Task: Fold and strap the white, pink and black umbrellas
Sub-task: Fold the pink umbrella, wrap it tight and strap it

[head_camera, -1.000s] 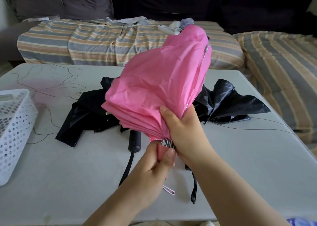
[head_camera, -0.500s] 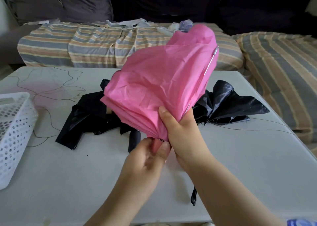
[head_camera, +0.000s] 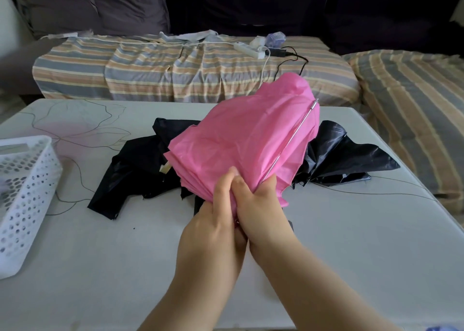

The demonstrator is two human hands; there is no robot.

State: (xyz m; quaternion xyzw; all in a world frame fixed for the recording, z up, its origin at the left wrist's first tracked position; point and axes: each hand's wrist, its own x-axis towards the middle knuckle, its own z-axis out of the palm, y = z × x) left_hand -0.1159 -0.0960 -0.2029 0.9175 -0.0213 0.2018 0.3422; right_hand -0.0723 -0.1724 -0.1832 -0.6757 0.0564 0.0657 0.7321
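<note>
- Head view: the pink umbrella (head_camera: 246, 142) is up off the counter (head_camera: 351, 242) in front of me, its canopy collapsed but loose and puffy, one silver rib (head_camera: 291, 140) showing along its right side.
- My left hand (head_camera: 213, 230) is wrapped around the gathered lower end of the pink fabric, thumb pointing up along the folds, fingers curled underneath.
- My right hand (head_camera: 261, 205) sits just beside it, touching it, also curled round the bunched fabric, right where the rib runs down into my grip.
- So both hands have hold of the pink one at its base; the canopy fans up and away from me above them.
- I judge this one as mid-fold: pleats gathered, not wound tight, and I can't see its strap at all.
- The black umbrella (head_camera: 150, 170) lies behind the pink one on the counter, spread out and rumpled, plainly not folded or strapped yet.
- No white umbrella shows clearly; whether it sits in the white basket (head_camera: 27, 195) at my left, I can't tell.
- By my reckoning, most of the job is left.
</note>
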